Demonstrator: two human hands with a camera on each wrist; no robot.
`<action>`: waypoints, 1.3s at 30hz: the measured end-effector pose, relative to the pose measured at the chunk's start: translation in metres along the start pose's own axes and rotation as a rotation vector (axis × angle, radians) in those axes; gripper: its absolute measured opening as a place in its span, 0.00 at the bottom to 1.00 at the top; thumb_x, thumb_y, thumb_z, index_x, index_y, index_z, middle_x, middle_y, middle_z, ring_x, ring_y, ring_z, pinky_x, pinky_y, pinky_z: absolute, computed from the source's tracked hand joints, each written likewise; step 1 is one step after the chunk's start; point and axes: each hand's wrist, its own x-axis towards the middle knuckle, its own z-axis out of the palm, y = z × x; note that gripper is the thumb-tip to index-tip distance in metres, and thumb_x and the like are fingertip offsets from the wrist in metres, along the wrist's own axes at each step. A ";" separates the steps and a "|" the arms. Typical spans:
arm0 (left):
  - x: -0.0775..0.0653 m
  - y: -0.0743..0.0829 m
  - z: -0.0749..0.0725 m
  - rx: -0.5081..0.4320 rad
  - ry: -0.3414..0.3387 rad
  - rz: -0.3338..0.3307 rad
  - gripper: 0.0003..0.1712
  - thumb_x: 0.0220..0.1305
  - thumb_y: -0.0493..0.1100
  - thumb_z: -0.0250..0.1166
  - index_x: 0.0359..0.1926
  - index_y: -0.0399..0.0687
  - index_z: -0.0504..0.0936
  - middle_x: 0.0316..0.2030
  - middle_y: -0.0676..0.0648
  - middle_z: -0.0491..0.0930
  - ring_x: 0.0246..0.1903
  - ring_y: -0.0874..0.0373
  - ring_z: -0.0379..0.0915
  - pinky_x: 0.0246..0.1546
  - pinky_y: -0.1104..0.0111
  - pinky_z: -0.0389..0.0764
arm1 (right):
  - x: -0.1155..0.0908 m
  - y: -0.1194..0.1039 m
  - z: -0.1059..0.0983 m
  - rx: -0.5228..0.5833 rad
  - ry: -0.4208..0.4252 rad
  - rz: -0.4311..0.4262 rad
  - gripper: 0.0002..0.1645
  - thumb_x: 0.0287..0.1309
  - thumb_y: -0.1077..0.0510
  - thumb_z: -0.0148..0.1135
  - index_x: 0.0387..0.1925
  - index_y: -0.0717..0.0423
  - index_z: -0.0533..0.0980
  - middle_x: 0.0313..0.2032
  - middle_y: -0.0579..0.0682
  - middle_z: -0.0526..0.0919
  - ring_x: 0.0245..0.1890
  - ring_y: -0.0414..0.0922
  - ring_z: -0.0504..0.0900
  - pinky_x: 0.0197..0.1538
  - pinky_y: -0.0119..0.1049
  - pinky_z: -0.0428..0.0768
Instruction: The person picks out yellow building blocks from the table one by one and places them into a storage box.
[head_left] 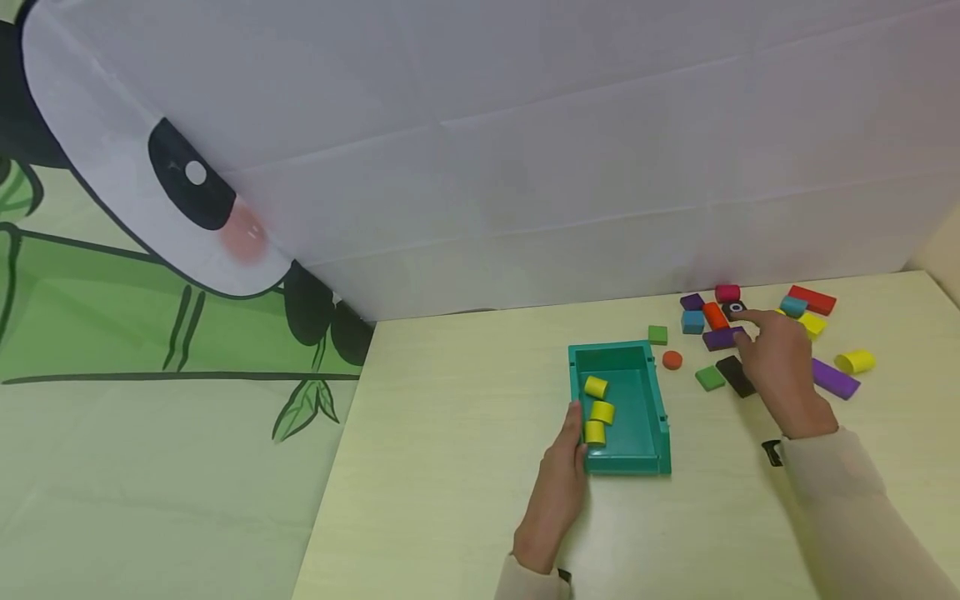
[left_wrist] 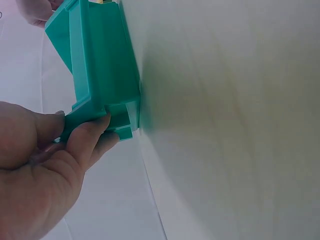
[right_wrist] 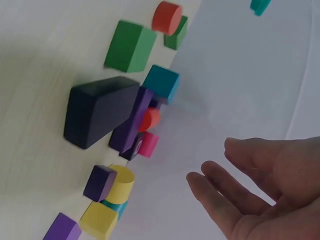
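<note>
My left hand (head_left: pixel 555 492) grips the near left part of a teal plastic bin (head_left: pixel 662 417), thumb and fingers pinching its rim in the left wrist view. Three yellow cylinders (head_left: pixel 602 412) lie inside along the bin's left side. Over a spread of coloured blocks, my right hand (head_left: pixel 783 367) hangs with fingers apart and nothing between them. Close to it lie a black block (head_left: pixel 735 376), a purple block (head_left: pixel 722 338), an orange cylinder (head_left: pixel 714 316) and a black piece with a white ring (head_left: pixel 734 309). The right wrist view shows the black block (right_wrist: pixel 97 112) standing nearest.
Between bin and right hand lie green blocks (head_left: pixel 709 378) and a red-orange disc (head_left: pixel 672 360). Further right are a yellow cylinder (head_left: pixel 855 361), a long purple block (head_left: pixel 835 379) and a red block (head_left: pixel 812 300). A pale cloth wall (head_left: pixel 570 208) rises behind the table.
</note>
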 end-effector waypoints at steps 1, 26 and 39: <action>0.000 0.000 0.000 0.001 0.000 -0.001 0.35 0.70 0.37 0.46 0.70 0.59 0.39 0.68 0.57 0.44 0.64 0.64 0.41 0.62 0.62 0.58 | 0.002 0.003 0.000 -0.001 -0.001 0.007 0.17 0.57 0.65 0.56 0.50 0.65 0.73 0.22 0.61 0.72 0.19 0.52 0.64 0.14 0.39 0.64; -0.001 0.002 -0.002 -0.015 -0.010 -0.043 0.36 0.70 0.38 0.46 0.70 0.62 0.39 0.68 0.58 0.44 0.63 0.65 0.42 0.61 0.62 0.59 | 0.035 0.057 0.001 -0.034 0.029 0.007 0.16 0.56 0.67 0.51 0.46 0.70 0.73 0.44 0.71 0.74 0.22 0.55 0.65 0.25 0.47 0.67; 0.000 0.002 0.000 -0.006 -0.012 -0.047 0.36 0.70 0.38 0.46 0.70 0.62 0.39 0.69 0.57 0.45 0.63 0.64 0.42 0.61 0.61 0.60 | 0.040 0.067 0.006 -0.041 -0.021 0.026 0.17 0.52 0.69 0.48 0.44 0.73 0.72 0.43 0.73 0.73 0.40 0.65 0.68 0.43 0.61 0.70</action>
